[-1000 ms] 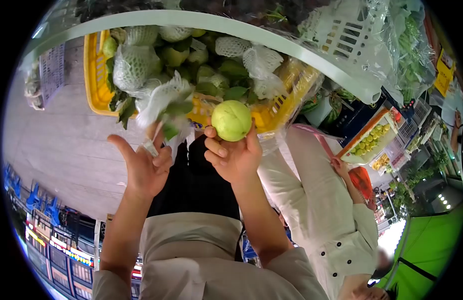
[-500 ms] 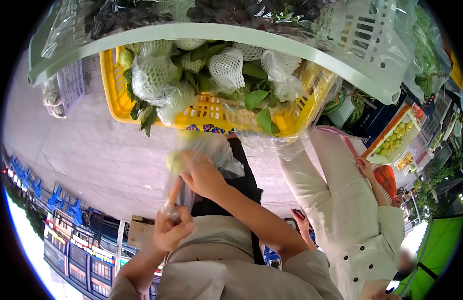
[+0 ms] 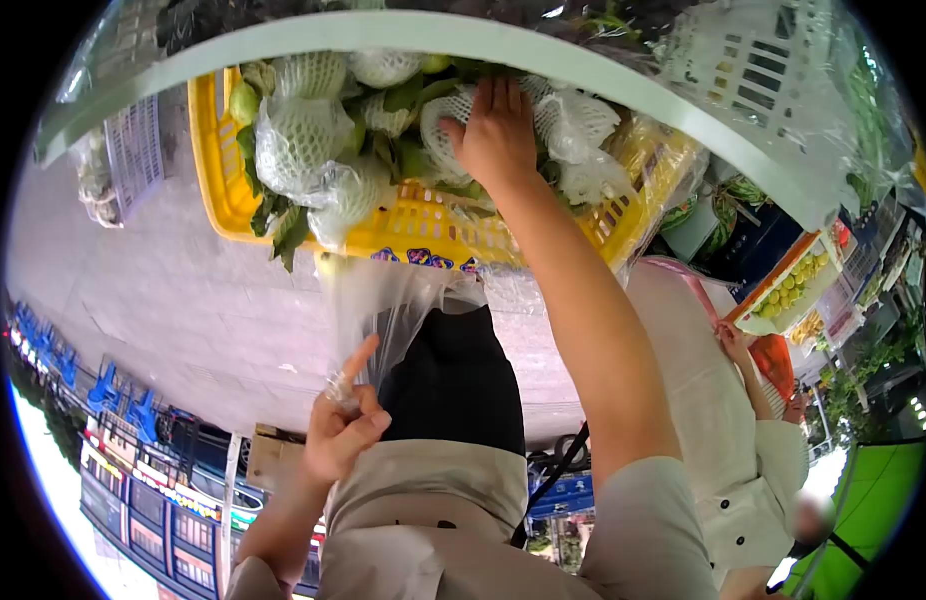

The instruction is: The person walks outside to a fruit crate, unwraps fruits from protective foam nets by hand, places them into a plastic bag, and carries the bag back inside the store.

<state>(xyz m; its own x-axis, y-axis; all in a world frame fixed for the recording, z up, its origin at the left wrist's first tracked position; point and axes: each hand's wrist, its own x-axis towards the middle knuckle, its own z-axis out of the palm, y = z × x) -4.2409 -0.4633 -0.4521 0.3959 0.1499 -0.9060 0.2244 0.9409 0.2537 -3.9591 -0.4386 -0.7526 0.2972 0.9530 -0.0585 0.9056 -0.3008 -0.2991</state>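
Many green fruits (image 3: 245,103) are lying in the yellow basket (image 3: 215,190), some bare, some wrapped in white foam nets (image 3: 308,140), with leaves (image 3: 291,232) poking out among them. The picking appears to be partway along: a clear plastic bag (image 3: 398,295) is hanging ready below the basket's near edge, and a pale green patch is showing at its far end, though it is too blurred to tell for certain whether a fruit is sitting inside. Plenty is remaining in the basket to choose from. The left hand (image 3: 345,435) is clutching the bag's gathered top, its lower fingers curling in while the index finger is pointing out along the plastic and the thumb is standing apart. The right hand (image 3: 498,140) is reaching into the basket, palm down, its fingers stretching forward and the thumb spreading away over a foam net; its underside is hidden, so whether it is gripping anything cannot be told. Another person (image 3: 673,340) in pale clothes is standing off to the right.
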